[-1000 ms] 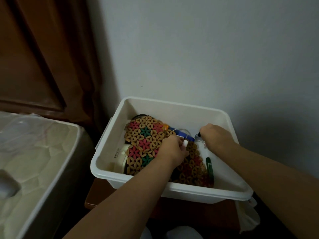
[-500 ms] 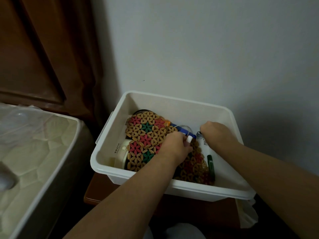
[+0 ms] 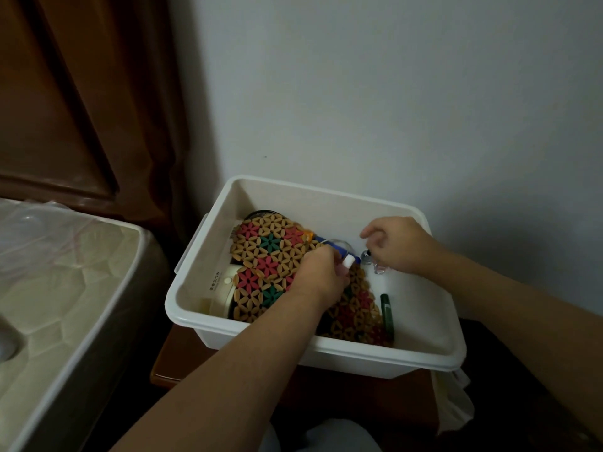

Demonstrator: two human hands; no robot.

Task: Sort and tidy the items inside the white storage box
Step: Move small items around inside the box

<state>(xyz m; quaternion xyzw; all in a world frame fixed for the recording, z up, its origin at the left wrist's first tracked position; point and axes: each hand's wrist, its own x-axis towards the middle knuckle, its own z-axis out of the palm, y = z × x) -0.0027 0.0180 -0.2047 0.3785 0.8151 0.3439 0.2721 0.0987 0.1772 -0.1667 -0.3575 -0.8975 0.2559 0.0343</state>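
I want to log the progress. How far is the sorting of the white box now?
Nothing looks sorted yet. Both hands are in the white storage box: the left hand pinches a white-capped item, the right hand grips something small. The patterned mat, cream container and green marker lie jumbled.

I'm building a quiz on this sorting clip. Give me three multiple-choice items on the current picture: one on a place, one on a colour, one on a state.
1. Where does the green marker lie?
A. Inside the white storage box, by the right edge of the patterned mat
B. On the mattress
C. On the floor

2. What colour are most of the mat's petals?
A. Blue
B. Tan
C. Black

3. What is the left hand doing?
A. Resting flat on the wall
B. Hanging outside the box
C. Gripping a small white-tipped item over the mat

Answers: 1 A, the marker sits within the box walls beside the mat. 2 B, tan petals surround the few red and green flowers. 3 C, its fingers curl around the item.
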